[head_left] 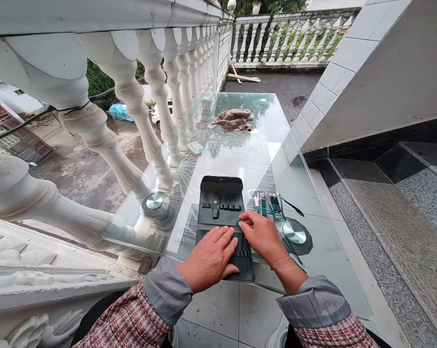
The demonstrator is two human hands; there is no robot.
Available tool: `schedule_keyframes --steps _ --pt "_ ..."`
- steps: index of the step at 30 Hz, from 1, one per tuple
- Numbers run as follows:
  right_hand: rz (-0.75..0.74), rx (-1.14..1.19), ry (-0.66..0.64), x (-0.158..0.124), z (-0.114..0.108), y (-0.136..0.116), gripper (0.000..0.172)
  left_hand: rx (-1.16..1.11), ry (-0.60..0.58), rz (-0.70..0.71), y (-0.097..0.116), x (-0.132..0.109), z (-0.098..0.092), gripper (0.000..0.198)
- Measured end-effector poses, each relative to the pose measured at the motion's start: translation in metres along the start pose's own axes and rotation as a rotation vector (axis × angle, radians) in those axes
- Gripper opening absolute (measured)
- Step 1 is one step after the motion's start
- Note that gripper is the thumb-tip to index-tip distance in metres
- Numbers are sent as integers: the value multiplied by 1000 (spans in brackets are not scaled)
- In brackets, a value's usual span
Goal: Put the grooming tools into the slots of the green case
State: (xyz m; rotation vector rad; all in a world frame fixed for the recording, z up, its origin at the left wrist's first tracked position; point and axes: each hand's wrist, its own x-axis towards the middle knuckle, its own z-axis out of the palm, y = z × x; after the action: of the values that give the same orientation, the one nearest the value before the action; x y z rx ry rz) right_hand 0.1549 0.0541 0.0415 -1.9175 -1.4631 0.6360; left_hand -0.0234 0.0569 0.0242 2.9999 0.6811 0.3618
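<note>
A dark green manicure case (pixel 221 217) lies unfolded near the front edge of the glass table, its flap at the far end. Elastic loops and a small snap strap (pixel 216 207) cross its upper half. My left hand (pixel 211 256) rests flat on the lower half, fingers stretched out, covering part of it. At the case's right edge, my right hand (pixel 263 237) pinches what looks like the top of a thin tool, mostly hidden by the fingers. Right of the case lie several nail clippers (pixel 263 203) and other green-handled grooming tools (pixel 275 205), with a dark wrist strap (pixel 292 207).
The glass table (pixel 308 193) has round metal caps, one at left (pixel 157 202) and one at right (pixel 294 233). A crumpled brown cloth (pixel 234 120) and a small card (pixel 195 148) lie farther back. A white balustrade (pixel 153 72) runs along the left; stone steps (pixel 388 232) stand at right.
</note>
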Motion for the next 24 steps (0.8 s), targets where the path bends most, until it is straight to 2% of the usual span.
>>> schedule_keyframes --steps 7,17,24 --pt "66 35 -30 5 4 4 12 -15 -12 0 0 0 0 62" --pt "58 -42 22 3 -1 1 10 -1 -13 7 0 0 -2 61" --pt "81 124 -77 1 3 -2 11 -22 -5 30 -1 0 -2 63"
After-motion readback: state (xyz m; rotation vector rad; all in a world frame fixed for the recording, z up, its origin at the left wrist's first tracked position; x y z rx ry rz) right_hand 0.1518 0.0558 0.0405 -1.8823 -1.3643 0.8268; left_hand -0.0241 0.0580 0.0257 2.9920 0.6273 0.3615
